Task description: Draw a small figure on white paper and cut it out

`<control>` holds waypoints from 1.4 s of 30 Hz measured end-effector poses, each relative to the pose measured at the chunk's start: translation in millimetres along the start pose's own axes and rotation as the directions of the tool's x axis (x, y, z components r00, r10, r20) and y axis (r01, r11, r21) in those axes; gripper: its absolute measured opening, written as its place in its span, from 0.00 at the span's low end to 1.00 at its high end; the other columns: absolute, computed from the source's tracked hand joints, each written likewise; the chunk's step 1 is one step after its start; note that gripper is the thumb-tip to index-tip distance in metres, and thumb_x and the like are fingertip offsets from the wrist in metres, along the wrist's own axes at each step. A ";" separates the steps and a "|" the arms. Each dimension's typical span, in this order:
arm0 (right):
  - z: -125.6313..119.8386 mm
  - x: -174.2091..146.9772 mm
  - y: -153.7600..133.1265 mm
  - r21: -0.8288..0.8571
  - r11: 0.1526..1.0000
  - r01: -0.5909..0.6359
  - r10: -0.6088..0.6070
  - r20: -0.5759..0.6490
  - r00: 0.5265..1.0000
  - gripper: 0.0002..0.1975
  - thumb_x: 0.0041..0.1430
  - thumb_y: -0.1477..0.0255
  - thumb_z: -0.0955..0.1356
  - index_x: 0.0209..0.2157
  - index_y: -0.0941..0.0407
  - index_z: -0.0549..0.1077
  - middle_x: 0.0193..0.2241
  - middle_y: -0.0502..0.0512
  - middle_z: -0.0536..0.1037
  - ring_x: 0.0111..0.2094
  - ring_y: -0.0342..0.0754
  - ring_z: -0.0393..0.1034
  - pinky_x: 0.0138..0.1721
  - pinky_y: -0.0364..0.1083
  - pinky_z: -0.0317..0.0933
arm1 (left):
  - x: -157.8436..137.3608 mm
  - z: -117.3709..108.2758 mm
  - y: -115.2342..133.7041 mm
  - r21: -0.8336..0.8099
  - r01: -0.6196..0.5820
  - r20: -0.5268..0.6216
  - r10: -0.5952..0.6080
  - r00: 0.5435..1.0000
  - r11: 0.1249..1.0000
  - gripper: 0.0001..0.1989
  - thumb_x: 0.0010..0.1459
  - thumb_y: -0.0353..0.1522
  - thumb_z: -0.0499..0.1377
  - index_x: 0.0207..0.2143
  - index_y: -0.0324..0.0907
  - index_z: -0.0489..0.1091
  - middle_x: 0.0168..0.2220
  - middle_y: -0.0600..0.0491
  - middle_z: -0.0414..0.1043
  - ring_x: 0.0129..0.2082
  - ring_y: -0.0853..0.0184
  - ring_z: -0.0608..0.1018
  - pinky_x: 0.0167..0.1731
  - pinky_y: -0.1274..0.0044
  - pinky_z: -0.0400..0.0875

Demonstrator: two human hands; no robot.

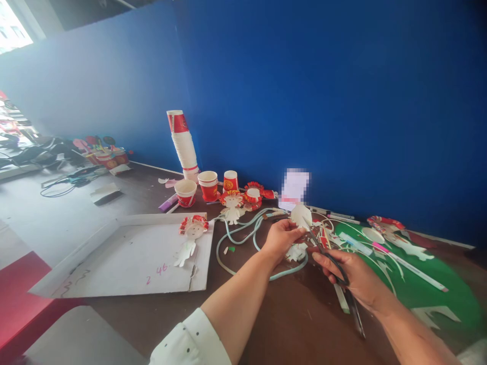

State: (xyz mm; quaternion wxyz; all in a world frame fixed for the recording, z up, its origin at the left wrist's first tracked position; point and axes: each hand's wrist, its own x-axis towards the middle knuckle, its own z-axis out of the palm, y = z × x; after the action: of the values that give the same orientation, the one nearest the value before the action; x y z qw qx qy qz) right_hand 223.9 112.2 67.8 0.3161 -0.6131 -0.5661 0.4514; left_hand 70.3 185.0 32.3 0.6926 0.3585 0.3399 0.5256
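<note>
My left hand (283, 237) pinches a small round white paper piece (300, 216) by its lower edge, above the brown table. In my right hand (348, 274) is a pair of black-handled scissors (337, 263), its fingers closed round the handles. The scissors' blades reach up to the paper piece and touch or overlap it; whether they are cutting I cannot tell. Beneath my hands lie white and red paper scraps (296, 252) and a looped pale blue cable (243, 234).
A white box lid (125, 258) at left bears a paper doll (196, 230). Behind stand a tall stack of paper cups (184, 152) and several red cups (208, 187). At right, a green mat (449, 289) carries markers (411, 266) and scraps. A blue partition (323, 91) closes the back.
</note>
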 end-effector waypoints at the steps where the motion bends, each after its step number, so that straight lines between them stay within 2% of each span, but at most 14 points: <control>1: -0.4 0.4 0.6 0.002 1.000 0.002 -0.002 -0.001 1.000 0.26 0.44 0.49 0.73 0.37 0.56 0.82 0.19 0.48 0.69 0.20 0.41 0.62 0.21 0.41 0.56 | 0.1 -0.1 -0.1 -0.002 0.000 -0.001 0.000 1.000 1.000 0.18 0.38 0.36 0.73 0.28 0.37 0.70 0.26 0.53 0.73 0.25 0.72 0.75 0.32 0.77 0.71; 7: -1.5 1.7 1.9 -0.025 1.000 0.004 -0.004 0.002 1.000 0.28 0.46 0.48 0.72 0.40 0.57 0.81 0.19 0.48 0.68 0.20 0.42 0.62 0.18 0.41 0.54 | 0.7 -1.2 -1.4 -0.005 -0.003 0.008 0.003 1.000 1.000 0.18 0.38 0.36 0.73 0.28 0.37 0.70 0.26 0.53 0.73 0.25 0.71 0.75 0.33 0.76 0.71; 12: -1.2 -0.7 -2.8 -0.051 0.998 0.048 -0.048 0.003 0.999 0.26 0.46 0.46 0.71 0.30 0.57 0.82 0.18 0.49 0.69 0.20 0.42 0.62 0.21 0.42 0.58 | 0.1 -1.5 -1.0 0.014 -0.008 0.001 0.008 1.000 1.000 0.18 0.39 0.36 0.73 0.28 0.37 0.69 0.26 0.53 0.73 0.25 0.71 0.75 0.34 0.76 0.71; 16: -1.6 0.0 -2.7 -0.045 0.998 0.041 -0.041 -0.001 0.999 0.28 0.45 0.46 0.71 0.35 0.57 0.82 0.18 0.49 0.69 0.20 0.43 0.62 0.22 0.43 0.57 | -0.9 -0.8 -0.3 -0.005 0.003 -0.008 -0.003 1.000 1.000 0.19 0.38 0.35 0.73 0.29 0.38 0.69 0.26 0.53 0.73 0.26 0.71 0.75 0.33 0.76 0.71; 31: -0.5 -0.3 -2.0 -0.057 0.998 0.018 -0.019 -0.001 1.000 0.29 0.47 0.48 0.71 0.40 0.57 0.82 0.18 0.49 0.69 0.19 0.43 0.61 0.21 0.43 0.55 | -0.9 -2.2 -1.2 -0.050 -0.012 -0.004 0.012 1.000 0.999 0.19 0.38 0.36 0.73 0.29 0.37 0.70 0.26 0.54 0.72 0.26 0.72 0.74 0.33 0.76 0.70; 37: -1.5 1.6 0.0 -0.049 0.998 0.030 -0.031 -0.003 1.000 0.30 0.46 0.48 0.72 0.43 0.57 0.82 0.20 0.50 0.72 0.21 0.44 0.64 0.24 0.43 0.59 | -0.8 0.4 0.1 -0.068 0.000 -0.001 0.000 1.000 0.998 0.19 0.38 0.33 0.73 0.31 0.37 0.68 0.25 0.54 0.72 0.25 0.71 0.75 0.33 0.76 0.70; 42: -2.6 2.1 1.2 -0.043 0.999 0.000 0.000 0.002 1.000 0.30 0.47 0.50 0.72 0.44 0.58 0.81 0.20 0.49 0.71 0.21 0.43 0.64 0.24 0.42 0.58 | -2.1 2.0 1.7 -0.056 0.009 -0.009 -0.010 1.000 0.998 0.19 0.39 0.31 0.72 0.31 0.37 0.68 0.25 0.55 0.72 0.24 0.73 0.74 0.32 0.77 0.69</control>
State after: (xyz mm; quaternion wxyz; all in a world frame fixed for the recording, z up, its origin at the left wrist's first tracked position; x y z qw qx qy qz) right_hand 226.7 114.3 67.3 0.3023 -0.6192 -0.5760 0.4397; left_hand 70.6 183.0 35.0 0.7032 0.3348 0.3298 0.5335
